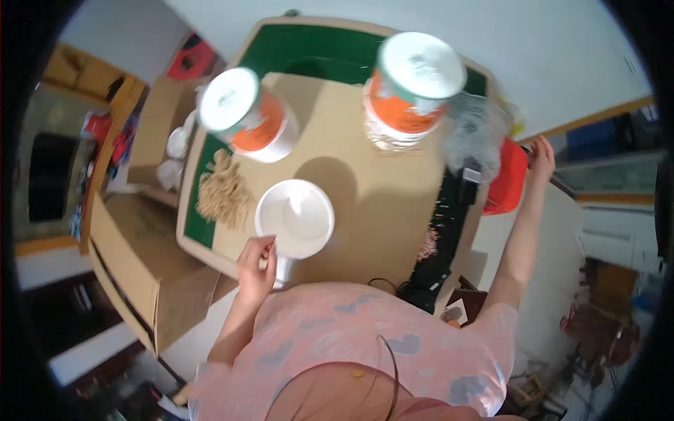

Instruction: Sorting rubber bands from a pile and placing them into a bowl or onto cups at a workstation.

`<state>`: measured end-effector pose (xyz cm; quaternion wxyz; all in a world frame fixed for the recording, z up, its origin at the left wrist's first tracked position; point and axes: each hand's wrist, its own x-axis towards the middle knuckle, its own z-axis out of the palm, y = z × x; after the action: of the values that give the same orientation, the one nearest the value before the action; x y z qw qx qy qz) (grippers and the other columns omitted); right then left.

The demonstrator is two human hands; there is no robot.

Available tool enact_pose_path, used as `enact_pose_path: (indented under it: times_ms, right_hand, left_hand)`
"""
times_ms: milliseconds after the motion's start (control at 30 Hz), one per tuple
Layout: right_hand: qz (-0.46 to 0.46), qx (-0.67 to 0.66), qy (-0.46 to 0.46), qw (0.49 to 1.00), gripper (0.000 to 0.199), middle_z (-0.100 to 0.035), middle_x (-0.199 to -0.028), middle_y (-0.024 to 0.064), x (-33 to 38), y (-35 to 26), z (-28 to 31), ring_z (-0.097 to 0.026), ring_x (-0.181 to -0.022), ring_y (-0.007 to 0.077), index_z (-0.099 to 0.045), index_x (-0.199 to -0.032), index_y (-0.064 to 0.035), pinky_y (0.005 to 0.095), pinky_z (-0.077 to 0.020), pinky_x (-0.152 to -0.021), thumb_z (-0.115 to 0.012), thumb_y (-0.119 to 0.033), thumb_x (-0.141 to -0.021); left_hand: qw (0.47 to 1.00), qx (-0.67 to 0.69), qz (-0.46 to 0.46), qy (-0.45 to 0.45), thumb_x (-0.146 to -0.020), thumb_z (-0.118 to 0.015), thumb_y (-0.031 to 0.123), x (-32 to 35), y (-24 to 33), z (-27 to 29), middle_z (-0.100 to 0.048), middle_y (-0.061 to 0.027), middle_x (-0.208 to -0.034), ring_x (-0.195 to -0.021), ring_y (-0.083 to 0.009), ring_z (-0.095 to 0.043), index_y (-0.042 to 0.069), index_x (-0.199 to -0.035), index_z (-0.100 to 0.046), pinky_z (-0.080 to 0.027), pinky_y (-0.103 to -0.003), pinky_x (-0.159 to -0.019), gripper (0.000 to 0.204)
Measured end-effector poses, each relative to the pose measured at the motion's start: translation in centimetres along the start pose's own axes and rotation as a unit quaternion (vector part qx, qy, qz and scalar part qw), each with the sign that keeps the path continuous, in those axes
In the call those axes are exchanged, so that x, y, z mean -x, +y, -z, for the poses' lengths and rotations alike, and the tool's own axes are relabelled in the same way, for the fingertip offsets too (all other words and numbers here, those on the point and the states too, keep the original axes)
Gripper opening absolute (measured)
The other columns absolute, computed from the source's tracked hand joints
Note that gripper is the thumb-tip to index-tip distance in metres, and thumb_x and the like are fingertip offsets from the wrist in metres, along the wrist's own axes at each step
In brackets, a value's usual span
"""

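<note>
1. The person's pink-clad torso fills the lower edge and hides the near rim of the table [351, 203].
2. The left hand [256, 266] has its grip closed on the handle of the one white scoop [295, 217], which rests on the table's near left part; the handle itself is mostly covered by the fingers.
3. Just left of the scoop lies one pile [223, 193] of tan pieces, too blurred to identify.
4. A black strip [442, 231] runs along the table's right edge; what it is cannot be made out.
5. The right hand [540, 158] reaches out past the table's right side, fingers spread, at a red bin [509, 179]; whether it touches or grips cannot be told.
6. Farther back stand two orange-and-white tubs with white lids, one left [242, 116], one right [411, 88].
7. One open box [133, 274] sits on the floor at left.
</note>
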<state>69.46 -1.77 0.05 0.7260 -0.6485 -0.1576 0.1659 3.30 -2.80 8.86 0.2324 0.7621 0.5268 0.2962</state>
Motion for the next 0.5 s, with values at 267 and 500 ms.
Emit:
enact_pose_path:
  times_ms: [267, 500]
  right_hand:
    - [-0.017, -0.079, -0.106, 0.991, 0.023, -0.059, -0.094, 0.0046, 24.8, -6.0, -9.5, -0.056, -0.079, 0.0116, -0.056, -0.111, -0.0008, 0.0223, -0.0466, -0.069, -0.056, -0.009, -0.089]
    - [-0.109, -0.102, -0.212, 0.966, 0.02, -0.057, -0.083, 0.0009, 38.9, -2.2, -14.5, -0.054, -0.072, 0.0086, -0.057, -0.108, -0.0024, 0.0195, -0.044, -0.065, -0.057, -0.006, -0.088]
  left_hand:
    - [0.99, -0.022, 0.109, 0.09, -0.082, -0.059, 0.003, 1.5, -14.1, 1.6, -0.06, -0.012, -0.078, -0.061, -0.0204, -0.059, 0.002, -0.09, -0.063, -0.047, -0.03, -0.055, 0.009]
    - [0.972, -0.036, 0.204, 0.111, -0.082, -0.063, 0.013, -1.3, -24.2, 1.5, -0.065, -0.0113, -0.079, -0.067, -0.0195, -0.064, 0.003, -0.089, -0.066, -0.05, -0.03, -0.06, 0.012]
